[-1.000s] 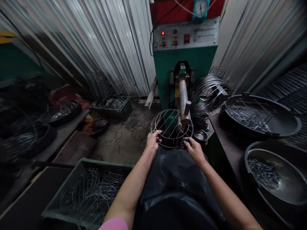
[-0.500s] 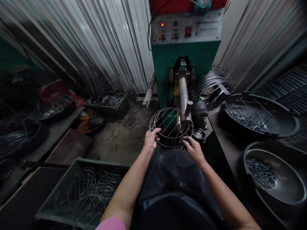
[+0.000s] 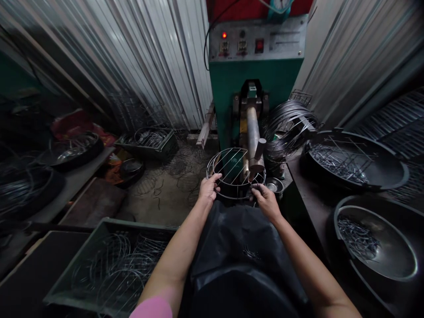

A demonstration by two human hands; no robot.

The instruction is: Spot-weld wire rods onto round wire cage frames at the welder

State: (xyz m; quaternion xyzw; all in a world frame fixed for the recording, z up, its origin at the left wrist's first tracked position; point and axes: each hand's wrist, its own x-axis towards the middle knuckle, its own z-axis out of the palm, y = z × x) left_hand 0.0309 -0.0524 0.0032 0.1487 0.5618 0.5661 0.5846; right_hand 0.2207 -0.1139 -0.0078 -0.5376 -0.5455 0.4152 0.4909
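My left hand (image 3: 208, 189) pinches the left rim of a round wire rack (image 3: 228, 183), made of two rings with parallel bars across the upper one. At the near right rim, my right hand (image 3: 265, 198) has its fingertips closed on the rack; whether a small wire piece is also between them is hidden. The rack's right side lies under the upper arm (image 3: 254, 132) of a green spot welder (image 3: 255, 70), around the electrode tip (image 3: 250, 176). Several short wire pieces (image 3: 251, 254) lie on the dark apron (image 3: 232, 234) over my lap.
Two dark pans (image 3: 394, 176) (image 3: 410, 260) with short wires stand on the right. A wire coil (image 3: 291, 115) hangs beside the welder. At lower left is a green crate (image 3: 66, 282) of wire rings; another crate (image 3: 165, 152) stands farther back. Loose wires litter the floor (image 3: 149, 198).
The rack's near edge has risen slightly, and my right hand has shifted a little up and left, closer to the electrode tip. My left hand has barely moved.
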